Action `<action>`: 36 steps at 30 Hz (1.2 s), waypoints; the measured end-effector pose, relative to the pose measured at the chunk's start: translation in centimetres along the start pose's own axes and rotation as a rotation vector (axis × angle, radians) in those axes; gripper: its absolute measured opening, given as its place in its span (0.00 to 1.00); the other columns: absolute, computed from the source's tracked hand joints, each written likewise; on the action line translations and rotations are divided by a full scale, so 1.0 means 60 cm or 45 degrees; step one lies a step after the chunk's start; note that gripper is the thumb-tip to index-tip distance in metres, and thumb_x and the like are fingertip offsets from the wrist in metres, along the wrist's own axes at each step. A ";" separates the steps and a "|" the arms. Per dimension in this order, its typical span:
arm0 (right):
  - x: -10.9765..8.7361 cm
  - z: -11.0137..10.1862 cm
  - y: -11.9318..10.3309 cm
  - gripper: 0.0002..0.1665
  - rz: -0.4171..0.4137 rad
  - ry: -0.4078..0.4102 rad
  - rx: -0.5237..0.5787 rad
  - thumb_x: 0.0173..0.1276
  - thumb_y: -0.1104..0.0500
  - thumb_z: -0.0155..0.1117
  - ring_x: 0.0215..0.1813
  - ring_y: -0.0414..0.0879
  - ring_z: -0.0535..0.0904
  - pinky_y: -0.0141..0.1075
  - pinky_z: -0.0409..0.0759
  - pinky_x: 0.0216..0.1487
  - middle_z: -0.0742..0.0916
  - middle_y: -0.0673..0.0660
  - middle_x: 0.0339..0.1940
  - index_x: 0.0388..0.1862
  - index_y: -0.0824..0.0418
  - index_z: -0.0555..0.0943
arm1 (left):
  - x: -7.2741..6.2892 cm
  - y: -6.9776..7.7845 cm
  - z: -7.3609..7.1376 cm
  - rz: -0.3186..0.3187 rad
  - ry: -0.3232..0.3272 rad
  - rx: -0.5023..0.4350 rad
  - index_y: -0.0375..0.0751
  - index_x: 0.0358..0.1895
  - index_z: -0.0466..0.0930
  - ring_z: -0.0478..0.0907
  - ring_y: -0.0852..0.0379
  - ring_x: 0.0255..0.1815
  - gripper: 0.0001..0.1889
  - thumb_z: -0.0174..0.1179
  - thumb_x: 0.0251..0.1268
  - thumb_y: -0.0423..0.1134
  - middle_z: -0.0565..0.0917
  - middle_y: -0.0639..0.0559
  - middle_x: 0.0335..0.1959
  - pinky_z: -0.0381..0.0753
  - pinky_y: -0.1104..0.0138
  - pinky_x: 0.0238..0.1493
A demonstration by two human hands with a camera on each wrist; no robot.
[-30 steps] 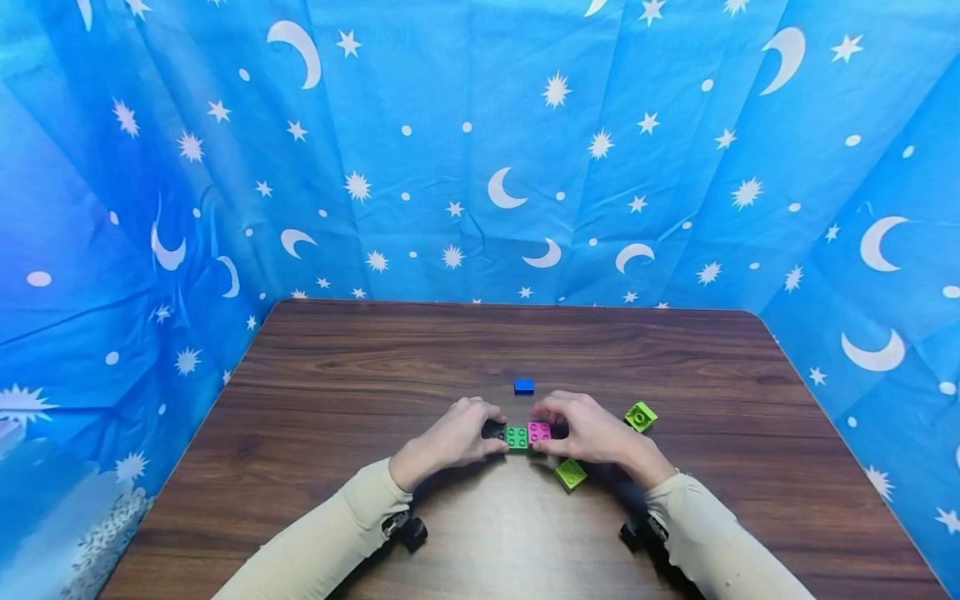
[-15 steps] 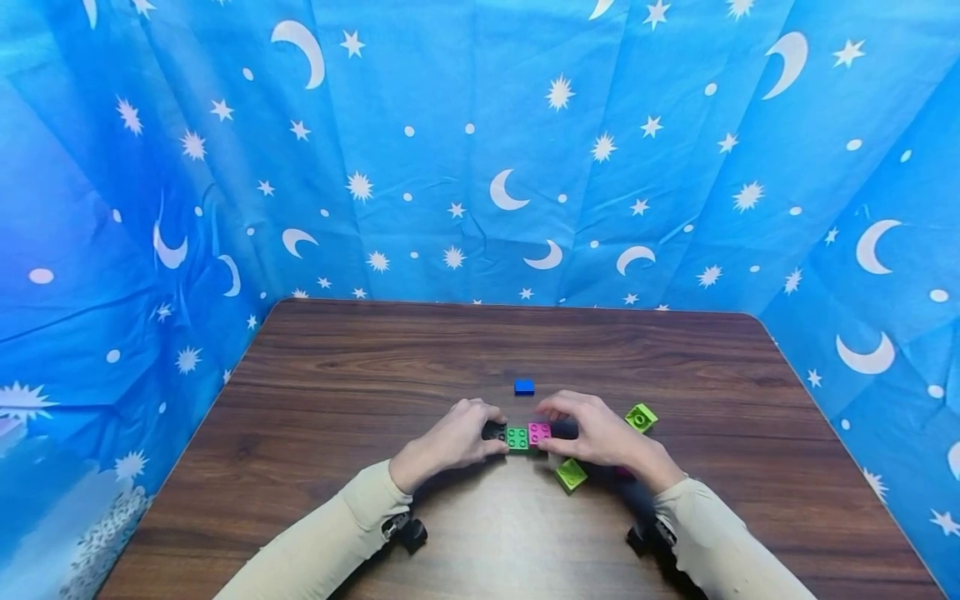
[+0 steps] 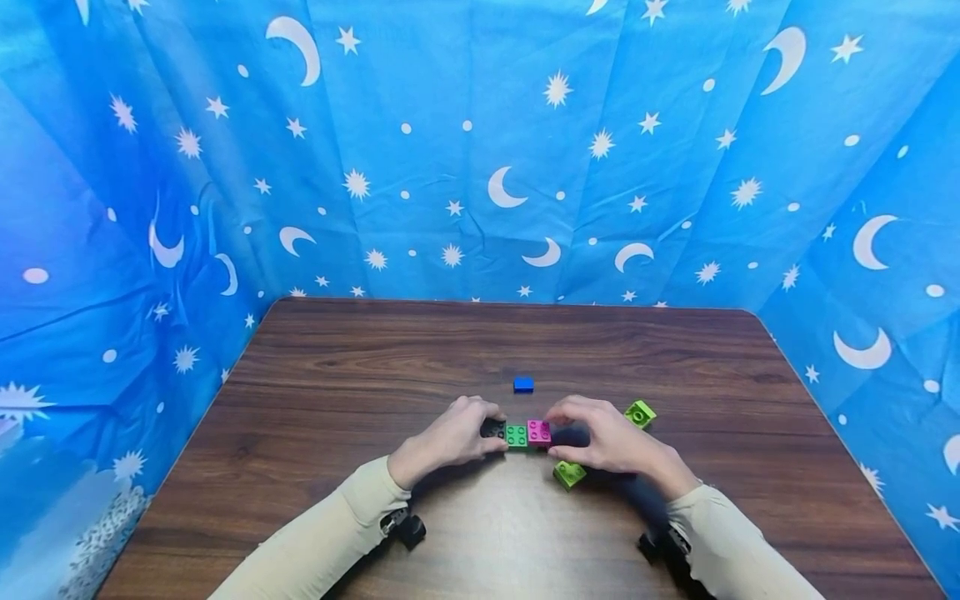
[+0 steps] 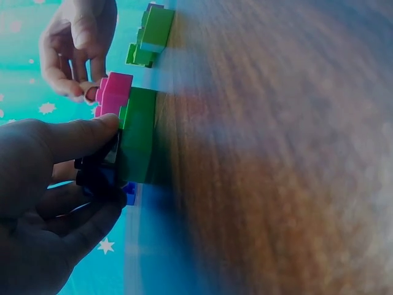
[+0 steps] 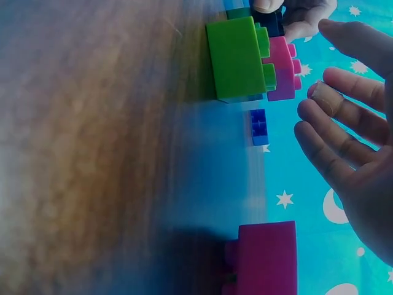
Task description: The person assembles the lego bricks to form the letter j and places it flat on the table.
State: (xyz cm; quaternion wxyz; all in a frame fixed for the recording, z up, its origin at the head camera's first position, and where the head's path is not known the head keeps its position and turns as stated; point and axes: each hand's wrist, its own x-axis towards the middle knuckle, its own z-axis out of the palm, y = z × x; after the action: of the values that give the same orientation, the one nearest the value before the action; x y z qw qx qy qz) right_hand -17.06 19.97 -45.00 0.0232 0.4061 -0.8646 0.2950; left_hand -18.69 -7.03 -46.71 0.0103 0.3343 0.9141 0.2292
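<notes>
My left hand (image 3: 455, 435) pinches a black toy brick (image 3: 495, 428) between thumb and fingers. This brick sits on a green brick (image 4: 138, 135), whose studs show in the middle. A pink brick (image 3: 538, 432) is seated on the green brick's right end, its studs up. My right hand (image 3: 611, 435) is beside the pink brick, fingers spread and holding nothing; its fingertips are just right of that brick. In the right wrist view the open palm (image 5: 368, 147) faces the bricks.
A small blue brick (image 3: 523, 385) lies beyond the hands. One lime brick (image 3: 570, 474) lies in front of my right thumb, another lime brick (image 3: 640, 414) on its side behind that hand. A magenta brick (image 5: 267, 258) is under the right wrist. A starry blue cloth surrounds the table (image 3: 360, 350).
My right hand has let go of the pink brick and drawn back a little to the right. The left hand keeps its hold on the black brick.
</notes>
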 end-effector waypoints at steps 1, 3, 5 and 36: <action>-0.001 0.000 0.000 0.23 -0.007 -0.004 0.003 0.62 0.47 0.71 0.47 0.45 0.83 0.43 0.82 0.47 0.85 0.50 0.48 0.51 0.57 0.81 | 0.000 0.000 -0.001 -0.003 -0.004 -0.001 0.41 0.48 0.85 0.81 0.56 0.42 0.21 0.71 0.55 0.50 0.87 0.51 0.40 0.79 0.62 0.47; -0.004 0.001 0.001 0.23 -0.021 -0.006 -0.005 0.62 0.47 0.71 0.47 0.44 0.82 0.43 0.82 0.47 0.85 0.50 0.48 0.52 0.57 0.81 | 0.000 0.000 -0.002 -0.007 -0.006 -0.008 0.41 0.49 0.85 0.81 0.56 0.43 0.21 0.71 0.55 0.50 0.87 0.51 0.41 0.79 0.62 0.47; -0.005 0.001 0.001 0.23 -0.026 -0.011 -0.010 0.62 0.47 0.71 0.48 0.43 0.82 0.42 0.82 0.47 0.85 0.50 0.48 0.52 0.57 0.81 | 0.001 0.000 -0.002 -0.009 -0.005 -0.013 0.41 0.48 0.85 0.82 0.56 0.43 0.21 0.71 0.55 0.49 0.87 0.51 0.41 0.80 0.62 0.47; -0.025 0.003 -0.005 0.23 0.035 -0.208 -0.044 0.62 0.50 0.71 0.54 0.43 0.80 0.43 0.79 0.54 0.84 0.47 0.51 0.55 0.55 0.81 | -0.003 -0.009 0.001 -0.006 0.025 -0.014 0.42 0.47 0.85 0.81 0.57 0.40 0.21 0.72 0.54 0.50 0.87 0.52 0.40 0.79 0.64 0.45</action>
State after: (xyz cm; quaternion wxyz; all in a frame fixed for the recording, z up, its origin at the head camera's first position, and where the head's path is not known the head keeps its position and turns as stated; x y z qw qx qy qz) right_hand -15.83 20.74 -45.44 -0.0446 0.4165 -0.8740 0.2463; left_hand -18.88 -7.50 -47.04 0.0037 0.3298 0.9137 0.2375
